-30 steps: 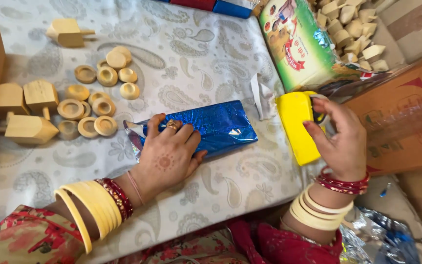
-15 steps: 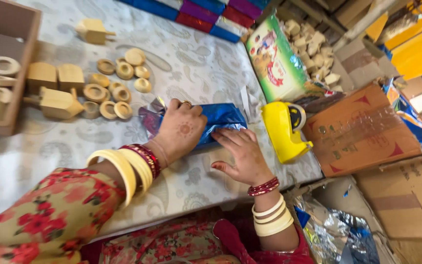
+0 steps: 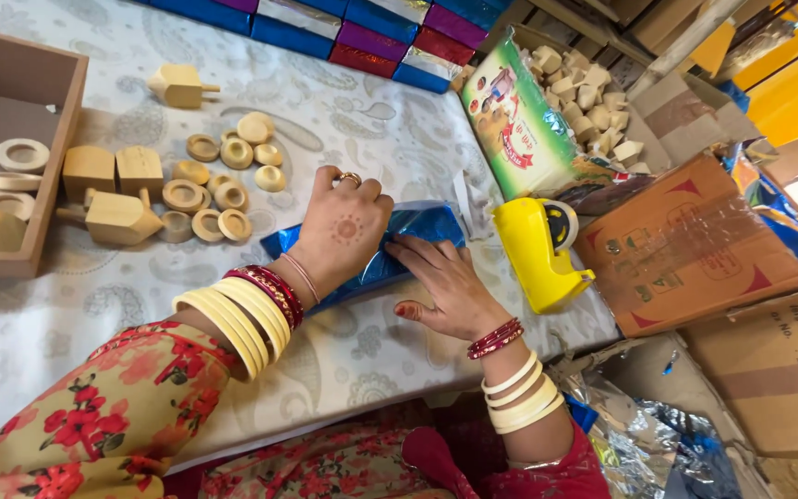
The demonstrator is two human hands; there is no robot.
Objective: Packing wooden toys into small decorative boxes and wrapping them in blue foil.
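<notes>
Head view: my left hand [image 3: 342, 231] lies flat, palm down, pressing the blue packet [image 3: 417, 225] on the tablecloth [image 3: 344, 120]. My right hand [image 3: 447, 286] has its fingers spread flat on the packet's near edge, gripping nothing. Yellow tape dispenser [image 3: 536, 251] stands just right of the packet. Wooden rings [image 3: 219, 185] and blocks [image 3: 113, 189] lie to the left.

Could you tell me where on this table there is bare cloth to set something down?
Bare cloth lies below the wooden tray, left of the left hand; more between the wooden rings and printed bag. Around the blue packet, right hand and yellow tape dispenser it is crowded.
</notes>
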